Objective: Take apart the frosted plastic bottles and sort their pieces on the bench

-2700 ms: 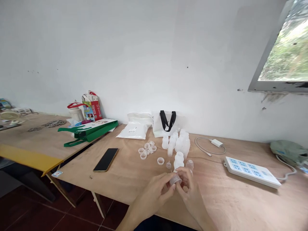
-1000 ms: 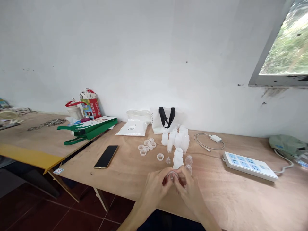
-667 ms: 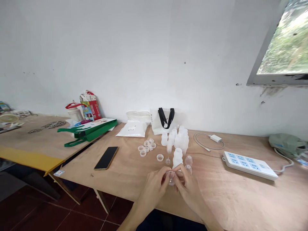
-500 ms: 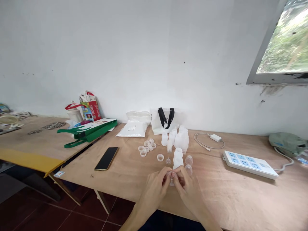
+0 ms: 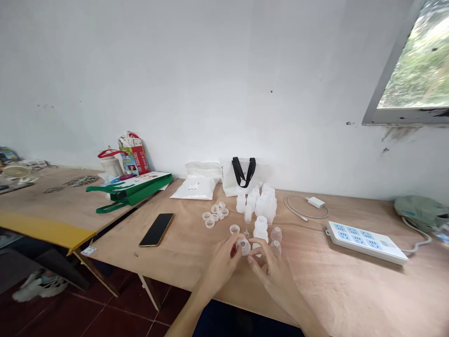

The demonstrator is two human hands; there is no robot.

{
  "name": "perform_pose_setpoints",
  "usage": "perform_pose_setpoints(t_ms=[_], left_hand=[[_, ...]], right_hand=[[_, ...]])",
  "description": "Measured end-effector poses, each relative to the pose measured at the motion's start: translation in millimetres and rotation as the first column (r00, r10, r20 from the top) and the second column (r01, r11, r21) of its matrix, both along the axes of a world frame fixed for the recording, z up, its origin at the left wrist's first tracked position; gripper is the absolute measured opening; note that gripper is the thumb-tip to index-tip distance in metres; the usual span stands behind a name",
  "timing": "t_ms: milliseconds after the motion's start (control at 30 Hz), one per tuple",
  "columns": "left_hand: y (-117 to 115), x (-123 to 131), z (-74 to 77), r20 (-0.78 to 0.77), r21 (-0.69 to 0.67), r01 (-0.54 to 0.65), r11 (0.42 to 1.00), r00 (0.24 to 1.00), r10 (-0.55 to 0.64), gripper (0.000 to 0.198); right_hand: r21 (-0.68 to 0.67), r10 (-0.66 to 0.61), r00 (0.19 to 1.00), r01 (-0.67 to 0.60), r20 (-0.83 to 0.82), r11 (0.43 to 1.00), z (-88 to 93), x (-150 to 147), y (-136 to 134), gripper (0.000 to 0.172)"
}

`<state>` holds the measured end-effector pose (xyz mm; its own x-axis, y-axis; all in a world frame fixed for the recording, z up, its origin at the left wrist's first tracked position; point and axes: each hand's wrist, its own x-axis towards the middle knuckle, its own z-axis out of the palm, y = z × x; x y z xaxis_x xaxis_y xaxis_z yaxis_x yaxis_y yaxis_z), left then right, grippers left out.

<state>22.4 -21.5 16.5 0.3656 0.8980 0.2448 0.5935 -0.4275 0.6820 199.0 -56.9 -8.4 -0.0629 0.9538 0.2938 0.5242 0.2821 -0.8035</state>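
Plywood table (image 5: 182,262) | white plastic bottles (image 5: 261,229) clustered mid-table as landmark | clear plastic collar (image 5: 243,246) just in front of the bottles, off the table | left hand (image 5: 219,267) pinches it in a narrow fingertip grip | right hand (image 5: 275,276) has just let go of it, now loosely open, close beside it

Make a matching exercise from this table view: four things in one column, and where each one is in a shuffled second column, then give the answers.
Things:
1. Black glass smartphone
2. White plastic power strip
3. Green fabric tote bag
4. Translucent plastic cap

Places:
A. Right end of the plywood table
B. Pinched by the left hand
C. On the neighbouring yellow-edged wooden table
D. Left part of the plywood table, screen up

Pairs: 1-D, 2-A, 3-C, 4-B
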Motion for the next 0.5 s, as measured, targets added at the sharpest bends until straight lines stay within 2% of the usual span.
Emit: perform_pose_setpoints(t_ms=[133, 233, 333, 500], left_hand=[[33.2, -2.7, -38.3, -0.212, 0.108, -0.198, 0.974, 0.953, 0.217, 0.026], [45.0, -0.4, -57.5, -0.361, 0.125, -0.214, 0.969, 0.900, 0.245, 0.029], [44.5, 3.0, -62.7, -0.439, 0.128, -0.195, 0.972, 0.868, 0.232, 0.030], [35.9, 6.3, -57.4, -0.462, 0.103, -0.107, 0.989, 0.875, 0.143, 0.033]], right_hand=[[-0.069, 0.095, 0.992, -0.089, 0.079, 0.994, -7.2, 4.6, 6.6, 0.026], [-0.075, 0.148, 0.981, -0.139, 0.127, 0.987, -8.2, 5.3, 6.5, 0.020], [-0.081, 0.191, 0.972, -0.181, 0.138, 0.980, -7.5, 3.1, 5.4, 0.019], [-0.073, 0.170, 0.967, -0.159, 0.188, 0.985, -10.8, 1.8, 9.3, 0.020]])
